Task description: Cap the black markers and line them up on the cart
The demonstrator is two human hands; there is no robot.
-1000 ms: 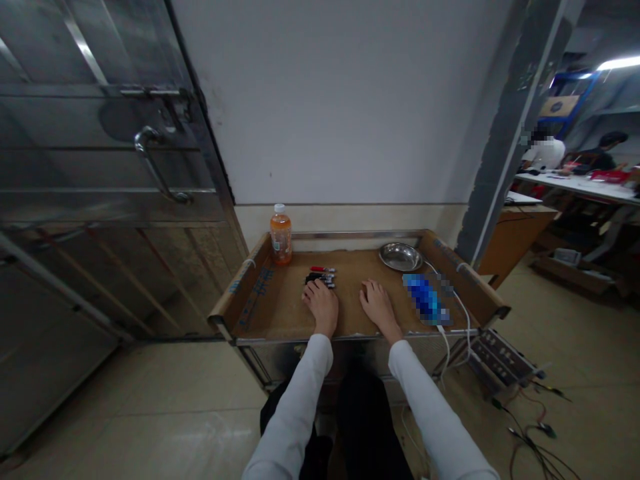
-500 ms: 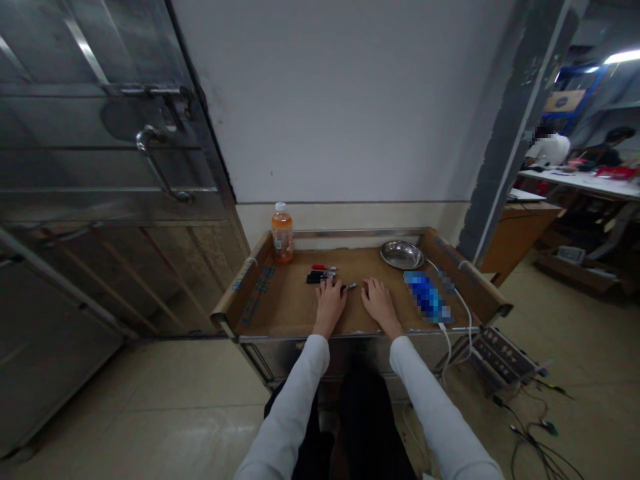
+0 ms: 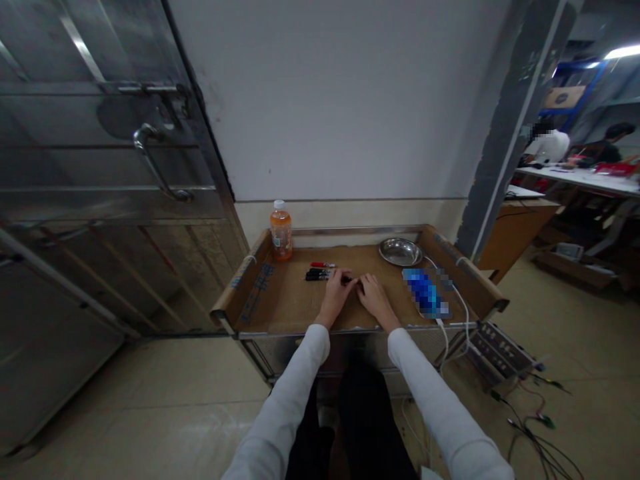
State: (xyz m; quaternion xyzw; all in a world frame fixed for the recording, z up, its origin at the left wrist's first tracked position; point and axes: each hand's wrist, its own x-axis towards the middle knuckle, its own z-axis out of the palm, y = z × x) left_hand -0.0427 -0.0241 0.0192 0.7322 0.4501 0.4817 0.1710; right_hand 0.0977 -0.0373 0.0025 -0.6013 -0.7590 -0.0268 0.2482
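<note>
A dark marker (image 3: 349, 279) lies low over the cardboard-lined cart top (image 3: 290, 303), mostly covered by my fingers. My left hand (image 3: 337, 295) is closed round its left part, thumb and fingers bent together. From the other side my right hand (image 3: 375, 299) has its fingertips closed at the marker's right end. The two hands nearly touch. Just beyond my left hand, several black markers (image 3: 316, 274) lie side by side, with a red marker (image 3: 323, 265) behind them.
A bottle of orange drink (image 3: 281, 233) stands at the back left corner. At the back right sits a shiny metal dish (image 3: 400, 251), with a blurred blue phone (image 3: 425, 293) and white cable (image 3: 447, 340) nearer me. Raised cardboard sides (image 3: 463, 267) edge the cart. People sit far right.
My left hand has moved right and forward onto the single marker, which lay between the hands. My right hand has shifted slightly left, its fingers drawn in to the marker's end.
</note>
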